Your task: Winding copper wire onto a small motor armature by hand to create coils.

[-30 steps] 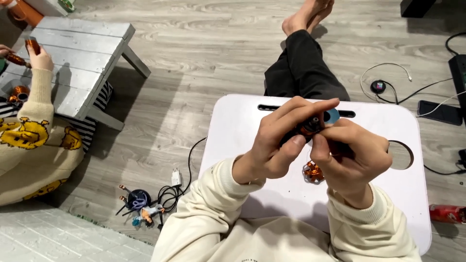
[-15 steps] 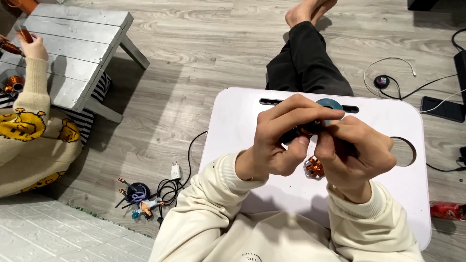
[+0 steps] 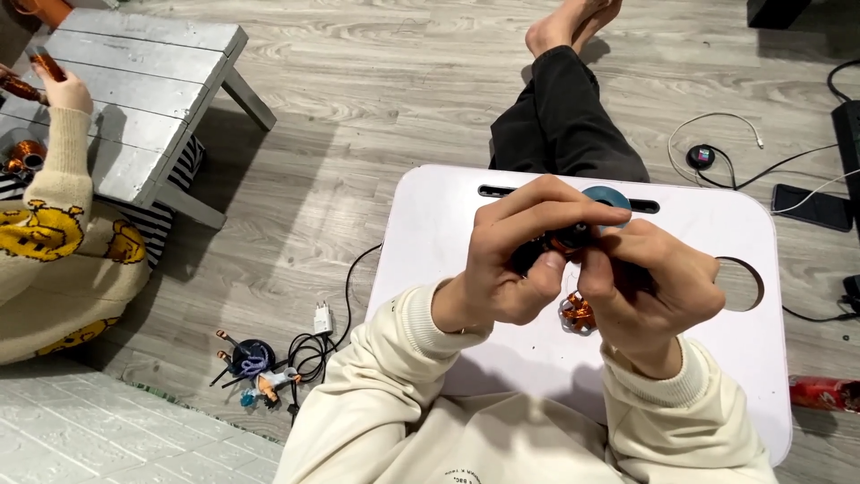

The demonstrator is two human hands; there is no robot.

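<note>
Between my two hands, just above the white lap tabletop (image 3: 430, 233), I hold a small dark motor-like part with copper winding (image 3: 566, 240). My left hand (image 3: 520, 255) is curled shut around its near side, the thumb pressed underneath and the fingers arched over the top. My right hand (image 3: 654, 287) is closed on the other end, fingertips pinching in tight against the left ones. Most of the part is hidden by my fingers, so I cannot tell exactly how it is seated. Below my right hand a second copper-wound coil (image 3: 578, 314) lies on the tabletop, and beyond my knuckles a teal disc (image 3: 607, 194) sits near the slot. I judge this to be the fiddly middle of working on the winding: both grips are set and the piece is steady. Any next move calls for a firm left grip and small, careful finger work from the right, so the fine wire does not slip.

Off to my left another person's hand (image 3: 67, 90) holds a similar copper piece over a grey wooden bench (image 3: 152, 81).
</note>
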